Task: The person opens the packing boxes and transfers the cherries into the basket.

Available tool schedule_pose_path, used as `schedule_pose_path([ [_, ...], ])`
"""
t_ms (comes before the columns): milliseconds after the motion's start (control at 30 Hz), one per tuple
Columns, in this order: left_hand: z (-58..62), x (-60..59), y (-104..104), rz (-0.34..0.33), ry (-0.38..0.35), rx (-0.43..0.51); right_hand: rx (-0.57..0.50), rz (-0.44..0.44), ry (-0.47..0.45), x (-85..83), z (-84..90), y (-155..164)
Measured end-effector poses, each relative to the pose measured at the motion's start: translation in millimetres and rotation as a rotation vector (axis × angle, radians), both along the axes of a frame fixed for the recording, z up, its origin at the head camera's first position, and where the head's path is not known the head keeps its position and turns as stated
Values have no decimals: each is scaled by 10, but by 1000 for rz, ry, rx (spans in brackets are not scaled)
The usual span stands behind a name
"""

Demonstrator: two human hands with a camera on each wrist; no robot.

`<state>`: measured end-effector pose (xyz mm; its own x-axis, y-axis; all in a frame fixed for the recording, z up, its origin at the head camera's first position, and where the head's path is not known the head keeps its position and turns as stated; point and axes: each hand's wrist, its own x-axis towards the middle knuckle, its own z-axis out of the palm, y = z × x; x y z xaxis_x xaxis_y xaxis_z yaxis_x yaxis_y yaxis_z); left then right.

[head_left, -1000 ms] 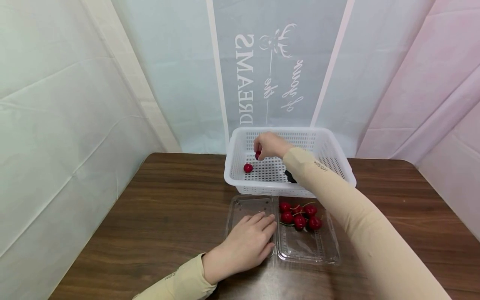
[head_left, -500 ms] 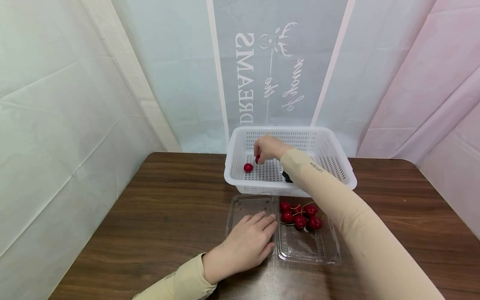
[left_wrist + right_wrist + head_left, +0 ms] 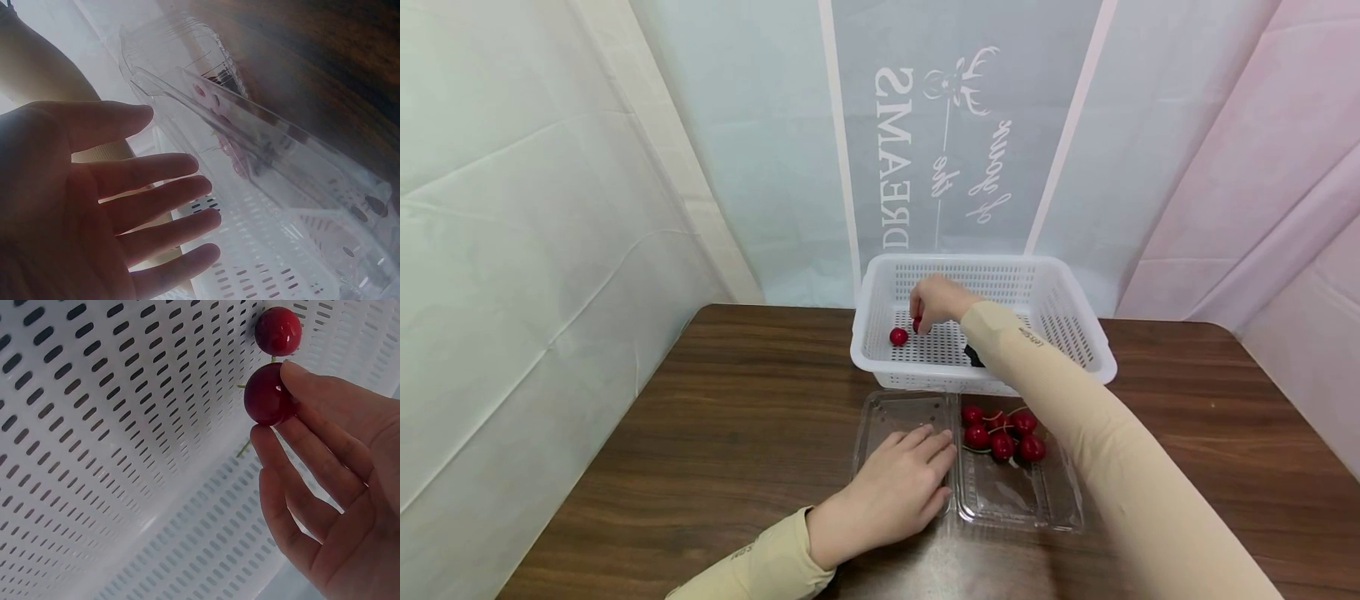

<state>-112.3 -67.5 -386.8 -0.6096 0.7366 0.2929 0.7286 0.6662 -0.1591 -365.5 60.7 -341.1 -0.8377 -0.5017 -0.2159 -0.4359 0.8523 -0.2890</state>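
Note:
Inside the white perforated basket [image 3: 868, 354], my right hand [image 3: 942, 298] pinches a dark red cherry [image 3: 267, 395] between thumb and fingertips. A second cherry [image 3: 898, 336] lies just beside it on the basket floor; thin green stems show in the right wrist view. My left hand [image 3: 891, 487] lies with straight fingers over the lid half [image 3: 898, 408] of a clear plastic clamshell box. In the left wrist view the left hand's fingers [image 3: 169, 194] are spread, with the clear lid beyond them. Several stemmed cherries [image 3: 1002, 446] sit in the box's other half [image 3: 1003, 500].
The basket stands at the back of the dark wooden table [image 3: 737, 417], behind the box. A small black object [image 3: 973, 356] shows in the basket, partly covered by the right sleeve [image 3: 1075, 392]. A cloth backdrop [image 3: 775, 150] hangs behind the table.
My right hand has sunk slightly lower in the basket, still holding the cherry close to the other one. The left hand stays in place on the lid.

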Motion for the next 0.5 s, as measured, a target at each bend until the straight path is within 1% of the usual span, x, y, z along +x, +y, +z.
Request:
schedule_pose_path([
  [200, 6, -1, -4, -1, -7, -3, 12, 24, -22, -38, -50, -13],
  [500, 22, -1, -4, -6, -11, -15, 43, -1, -36, -52, -102, -9],
])
